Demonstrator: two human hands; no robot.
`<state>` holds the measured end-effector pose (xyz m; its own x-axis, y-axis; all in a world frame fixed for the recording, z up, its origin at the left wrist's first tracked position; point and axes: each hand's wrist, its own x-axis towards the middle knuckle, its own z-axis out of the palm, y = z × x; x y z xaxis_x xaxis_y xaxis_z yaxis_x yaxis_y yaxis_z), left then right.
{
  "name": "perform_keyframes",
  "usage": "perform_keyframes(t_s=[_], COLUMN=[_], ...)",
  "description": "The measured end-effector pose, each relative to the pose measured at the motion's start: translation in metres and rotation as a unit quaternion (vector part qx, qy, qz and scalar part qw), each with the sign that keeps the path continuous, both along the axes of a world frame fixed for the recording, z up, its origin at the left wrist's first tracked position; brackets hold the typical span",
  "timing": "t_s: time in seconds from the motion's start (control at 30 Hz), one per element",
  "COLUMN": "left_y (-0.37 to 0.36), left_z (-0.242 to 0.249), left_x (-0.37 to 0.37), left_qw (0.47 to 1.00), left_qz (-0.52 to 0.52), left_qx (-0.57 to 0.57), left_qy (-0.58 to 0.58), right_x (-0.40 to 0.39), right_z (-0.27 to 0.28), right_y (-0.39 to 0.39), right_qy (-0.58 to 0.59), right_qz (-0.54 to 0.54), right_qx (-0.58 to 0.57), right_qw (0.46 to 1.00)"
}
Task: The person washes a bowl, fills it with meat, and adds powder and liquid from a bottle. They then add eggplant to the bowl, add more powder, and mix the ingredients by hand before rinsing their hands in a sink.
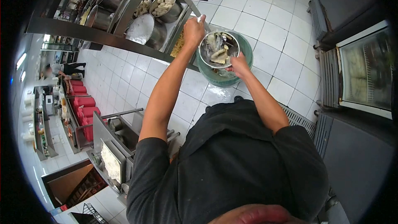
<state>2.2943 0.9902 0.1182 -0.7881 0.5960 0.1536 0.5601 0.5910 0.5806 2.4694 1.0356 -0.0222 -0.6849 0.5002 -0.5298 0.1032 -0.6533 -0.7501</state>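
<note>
My right hand (239,66) grips the near right rim of a round metal bowl (201,54). Pale yellowish and dark food scraps (218,49) lie inside the bowl. Directly below it stands a round green bin (224,81), and the bowl covers much of its opening. My left hand (194,30) is closed in a fist just left of the bowl, beside the metal shelf's end. Something small and shiny shows at its knuckles, but I cannot make out what it is.
On my left, a metal shelf (103,35) holds a pot of pale chunks (163,7) and other pots. A glass-doored fridge (365,66) stands at right. Behind my left arm is a tray of white food (111,162). Another person (68,68) works far left.
</note>
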Motion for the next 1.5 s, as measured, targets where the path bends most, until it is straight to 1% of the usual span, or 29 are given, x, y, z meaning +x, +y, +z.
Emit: perform_keyframes(t_s=[0.1,0.2,0.27,0.3,0.4,0.43,0.5,0.6,0.63,0.73,0.83,0.87,0.97,1.03,1.07,1.13,1.23,1.33,1.4,1.47,1.5], left_y=[0.003,0.005,0.008,0.011,0.013,0.013,0.012,0.018,0.017,0.020,0.021,0.024,0.023,0.024,0.023,0.024,0.021,0.020,0.021,0.020,0.020], left_z=[0.005,0.010,0.013,0.012,0.000,-0.005,-0.014,-0.026,-0.027,-0.026,-0.021,-0.017,-0.019,-0.041,-0.044,-0.042,-0.038,-0.040,-0.042,-0.027,-0.030], left_x=[0.004,0.005,0.005,0.004,-0.002,-0.003,-0.008,-0.008,-0.006,-0.001,0.001,0.000,0.000,-0.015,-0.016,-0.019,-0.013,-0.011,-0.012,-0.009,-0.013], left_qw=[1.000,0.999,0.999,1.000,1.000,1.000,0.999,0.999,0.999,0.999,0.997,0.997,0.998,0.995,0.992,0.993,0.993,0.993,0.993,0.992,0.991], left_qz=[-0.001,0.001,0.000,-0.006,-0.018,-0.024,-0.048,-0.023,-0.050,-0.041,-0.046,-0.043,-0.039,-0.091,-0.118,-0.119,-0.112,-0.117,-0.113,-0.100,-0.109], left_qx=[-0.009,-0.036,-0.046,-0.030,0.001,0.002,0.011,-0.008,0.008,-0.014,-0.040,-0.049,-0.026,0.001,0.013,-0.012,-0.029,-0.024,-0.036,-0.068,-0.056], left_qy=[0.004,0.000,-0.009,-0.002,0.009,0.008,0.001,-0.020,0.005,-0.026,-0.039,-0.043,-0.039,-0.033,-0.030,-0.024,-0.010,-0.011,-0.024,-0.044,-0.043], right_x=[-0.004,0.000,-0.008,-0.011,-0.009,-0.005,-0.007,-0.011,-0.009,-0.006,-0.012,-0.014,-0.013,-0.009,-0.008,-0.015,-0.006,-0.010,-0.008,-0.007,-0.007], right_z=[0.016,0.026,0.017,0.013,0.030,0.034,0.025,0.022,0.023,0.026,0.014,0.014,0.012,0.008,0.003,0.003,0.011,0.009,0.011,0.011,0.010], right_y=[-0.003,-0.002,0.003,0.005,0.008,0.007,0.009,0.012,0.008,0.005,0.007,0.008,0.006,0.009,0.009,0.013,0.007,0.010,0.009,0.007,0.008], right_qy=[-0.012,0.043,0.004,-0.015,-0.018,0.005,-0.015,-0.041,-0.053,-0.014,-0.051,-0.043,-0.036,-0.045,-0.046,-0.041,0.002,-0.062,-0.030,-0.002,0.009], right_qz=[-0.034,-0.027,-0.031,-0.035,-0.039,-0.040,-0.039,-0.031,-0.024,-0.039,-0.036,-0.044,-0.048,-0.034,-0.035,-0.035,-0.063,-0.009,-0.028,-0.036,-0.037], right_qx=[0.006,0.050,0.065,0.071,0.081,0.078,0.068,0.084,0.090,0.070,0.053,0.061,0.067,0.054,0.061,0.082,0.074,0.061,0.068,0.069,0.068], right_qw=[0.999,0.997,0.997,0.997,0.996,0.996,0.997,0.995,0.994,0.997,0.997,0.996,0.996,0.997,0.996,0.995,0.995,0.996,0.997,0.997,0.997])
